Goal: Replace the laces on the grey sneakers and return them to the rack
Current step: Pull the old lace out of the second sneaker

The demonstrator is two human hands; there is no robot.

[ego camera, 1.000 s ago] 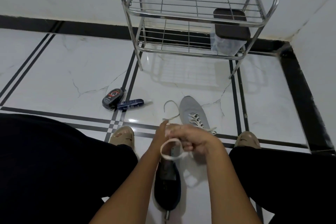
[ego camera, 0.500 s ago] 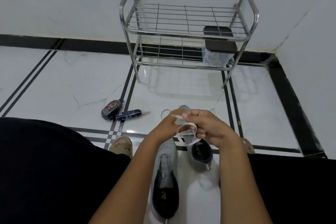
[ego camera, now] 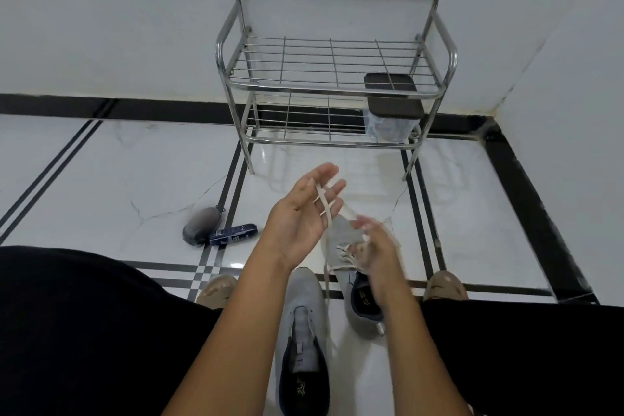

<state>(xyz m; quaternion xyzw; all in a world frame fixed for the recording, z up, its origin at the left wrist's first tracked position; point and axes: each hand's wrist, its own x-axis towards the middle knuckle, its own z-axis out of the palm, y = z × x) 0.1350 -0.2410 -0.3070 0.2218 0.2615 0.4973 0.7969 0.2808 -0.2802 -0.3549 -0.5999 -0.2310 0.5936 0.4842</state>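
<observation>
A: White lace [ego camera: 325, 201] across my left hand [ego camera: 300, 213] now. Half a second back both hands were bunched together winding it; the left has since opened flat, palm up, fingers straight, the lace draped over them and trailing down.

B: And the right hand [ego camera: 373, 248]?

A: Lower, over the far sneaker [ego camera: 363, 297], and blurred. I cannot tell whether it grips anything. That sneaker has lace tangled at its eyelets; the near sneaker [ego camera: 302, 334] shows none.

B: Meaning?

A: My guess: the lace is being unwound or pulled out, so relacing is barely begun and nothing is back on the rack [ego camera: 337, 88].

B: The surroundings?

A: Glossy white floor [ego camera: 101, 186] with black stripes and hairline cracks, a pale wall corner. The chrome rack stands against the wall, holding a dark-lidded box [ego camera: 393, 101]. A pouch [ego camera: 202, 224] and tube [ego camera: 233, 233] lie left.
</observation>
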